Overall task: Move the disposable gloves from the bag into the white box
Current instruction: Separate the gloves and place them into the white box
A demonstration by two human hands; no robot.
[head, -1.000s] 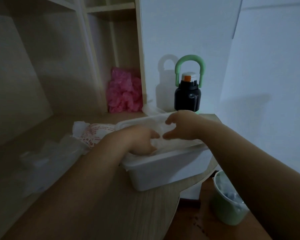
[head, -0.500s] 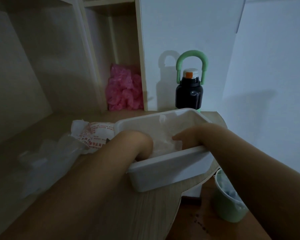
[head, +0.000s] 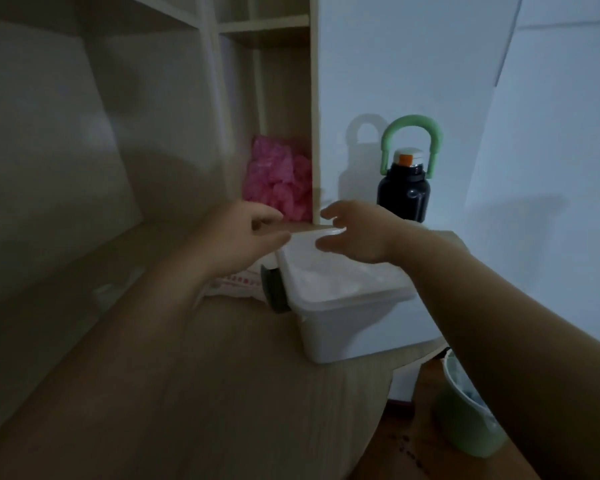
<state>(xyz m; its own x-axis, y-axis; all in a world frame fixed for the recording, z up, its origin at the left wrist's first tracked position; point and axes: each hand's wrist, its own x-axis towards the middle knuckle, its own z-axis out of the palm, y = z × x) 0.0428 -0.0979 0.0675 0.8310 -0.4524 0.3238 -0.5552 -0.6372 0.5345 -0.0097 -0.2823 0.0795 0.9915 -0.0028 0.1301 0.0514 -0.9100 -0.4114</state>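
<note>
The box (head: 343, 327) is showing white with a dark grey clip (head: 273, 289), and the gloves (head: 329, 275) in it are looking cloudy white, or so the dim light suggests. The bag (head: 236, 281) is showing white with red print, the bundle (head: 278, 181) is glowing pink, and the bottle (head: 404, 195) is showing black with a green handle (head: 413, 124) and an orange-topped cap (head: 406, 157). The desk (head: 222, 375) is showing pale wood grain, the bin (head: 465, 427) green.

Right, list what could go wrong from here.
The white box sits close to the curved edge of the desk, with a green bin below; a nudge might send it off. The right hand hovers near the black bottle and could knock it. The gloves seem heaped near the rim, so some may slip out.
</note>
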